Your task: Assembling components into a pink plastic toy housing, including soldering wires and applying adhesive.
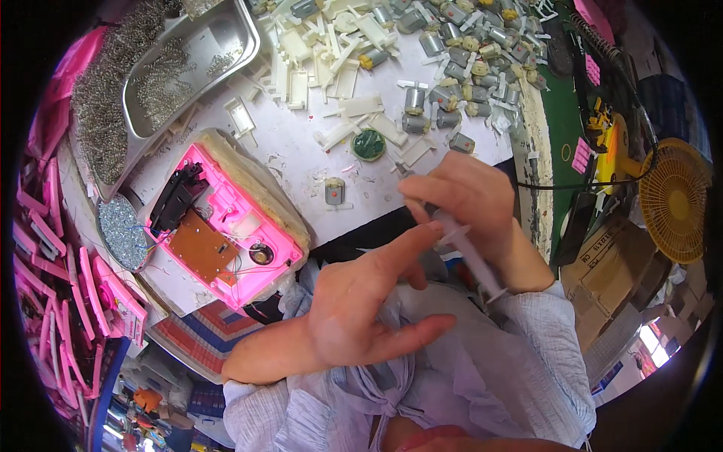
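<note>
My right hand (478, 200) is closed around a clear plastic syringe (474, 260), its nozzle end toward the table and its plunger end toward my lap. My left hand (354, 305) holds nothing, with thumb and index finger stretched apart. The index fingertip reaches the syringe barrel; whether it touches cannot be made out. To the left, a pink plastic housing (275, 233) lies open on a padded block, with a brown circuit board (199, 245), a black part (179, 197) and thin wires inside. A single small motor (335, 191) sits beyond my hands.
Many small motors (456, 71) and white plastic brackets (297, 89) are heaped at the back. A small round green container (368, 144) stands before them. Screws fill a metal tray (245, 38) at back left. Pink parts (75, 301) crowd the left; a yellow fan (678, 200) is right.
</note>
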`<state>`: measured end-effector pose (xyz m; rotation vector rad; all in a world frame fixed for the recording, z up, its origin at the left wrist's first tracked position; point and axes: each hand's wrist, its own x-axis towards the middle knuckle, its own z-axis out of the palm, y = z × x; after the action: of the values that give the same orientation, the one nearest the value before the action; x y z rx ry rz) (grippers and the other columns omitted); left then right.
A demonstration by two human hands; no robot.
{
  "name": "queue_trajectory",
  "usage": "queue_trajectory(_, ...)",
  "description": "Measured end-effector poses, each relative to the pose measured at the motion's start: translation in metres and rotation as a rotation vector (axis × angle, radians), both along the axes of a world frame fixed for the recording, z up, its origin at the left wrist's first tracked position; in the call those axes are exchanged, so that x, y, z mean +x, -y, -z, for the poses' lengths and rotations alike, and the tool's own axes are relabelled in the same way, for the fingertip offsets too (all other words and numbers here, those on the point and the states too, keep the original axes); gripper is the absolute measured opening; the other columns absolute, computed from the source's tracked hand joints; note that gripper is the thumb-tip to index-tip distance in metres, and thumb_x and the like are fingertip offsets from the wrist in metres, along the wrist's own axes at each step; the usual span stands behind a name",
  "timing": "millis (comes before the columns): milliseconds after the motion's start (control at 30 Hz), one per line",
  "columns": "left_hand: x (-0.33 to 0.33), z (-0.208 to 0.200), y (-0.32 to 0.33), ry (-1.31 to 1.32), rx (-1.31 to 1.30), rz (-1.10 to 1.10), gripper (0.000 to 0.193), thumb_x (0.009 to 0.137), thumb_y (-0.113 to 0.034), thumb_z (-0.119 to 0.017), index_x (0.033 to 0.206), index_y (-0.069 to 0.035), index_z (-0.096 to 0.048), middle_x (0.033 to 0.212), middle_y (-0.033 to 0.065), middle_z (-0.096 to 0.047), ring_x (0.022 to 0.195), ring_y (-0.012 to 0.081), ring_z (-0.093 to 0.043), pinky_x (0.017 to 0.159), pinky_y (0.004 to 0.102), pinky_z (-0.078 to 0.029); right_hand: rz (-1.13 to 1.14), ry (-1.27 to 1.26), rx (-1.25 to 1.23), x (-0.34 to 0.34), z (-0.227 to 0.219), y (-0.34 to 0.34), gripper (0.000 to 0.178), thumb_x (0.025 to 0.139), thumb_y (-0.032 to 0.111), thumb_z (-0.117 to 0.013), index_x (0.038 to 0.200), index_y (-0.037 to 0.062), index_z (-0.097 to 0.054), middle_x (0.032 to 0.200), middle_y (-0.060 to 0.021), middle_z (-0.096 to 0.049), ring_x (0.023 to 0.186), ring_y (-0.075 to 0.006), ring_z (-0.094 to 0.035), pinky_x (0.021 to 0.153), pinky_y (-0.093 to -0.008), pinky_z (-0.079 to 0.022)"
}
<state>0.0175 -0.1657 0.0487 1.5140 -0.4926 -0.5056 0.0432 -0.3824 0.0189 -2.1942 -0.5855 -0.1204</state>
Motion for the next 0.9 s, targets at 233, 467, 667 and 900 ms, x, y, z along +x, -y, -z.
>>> queue_trajectory(233, -0.004, 0.013, 0.011, 0.056, -0.054, -0.046, 0.091, 0.066, -0.020, -0.097, 0.139, 0.006, -0.049, 0.096, 0.0060, -0.068, 0.060, 0.0011, -0.044, 0.051, 0.0180, -0.035, -0.008, -0.005, -0.024, -0.015, 0.009, -0.007, 0.042, 0.068, 0.013, -0.074, 0.110, 0.0114, -0.070, 0.077, -0.0028, -0.059, 0.067, -0.0235, -0.059, 0.053, -0.0339, -0.046)
queue_trajectory(467, -0.001, 0.004, 0.008, 0.091, 0.028, -0.038, 0.079, 0.065, -0.024, -0.096, 0.128, 0.006, -0.059, 0.096, 0.0047, -0.068, 0.057, 0.0028, -0.043, 0.049, 0.0187, -0.035, 0.006, 0.064, -0.076, -0.016, 0.011, -0.009, 0.043, 0.066, 0.021, -0.073, 0.109, 0.0143, -0.073, 0.075, 0.0005, -0.064, 0.062, -0.0182, -0.059, 0.052, -0.0287, -0.047)
queue_trajectory(667, -0.004, 0.004, 0.011, 0.108, 0.032, -0.086, 0.073, 0.065, -0.025, -0.094, 0.124, 0.004, -0.062, 0.087, 0.0022, -0.067, 0.054, 0.0034, -0.041, 0.047, 0.0192, -0.033, 0.004, 0.076, -0.047, -0.016, 0.009, -0.011, 0.044, 0.065, 0.019, -0.073, 0.108, 0.0131, -0.073, 0.074, 0.0006, -0.063, 0.061, -0.0181, -0.058, 0.050, -0.0282, -0.046)
queue_trajectory(900, -0.001, 0.005, 0.011, 0.122, 0.023, -0.073, 0.069, 0.064, -0.024, -0.093, 0.120, 0.005, -0.063, 0.085, 0.0028, -0.066, 0.053, 0.0043, -0.041, 0.047, 0.0198, -0.033, 0.011, 0.107, -0.047, -0.016, 0.011, -0.011, 0.045, 0.063, 0.017, -0.073, 0.108, 0.0118, -0.073, 0.073, 0.0004, -0.062, 0.060, -0.0182, -0.058, 0.047, -0.0282, -0.044)
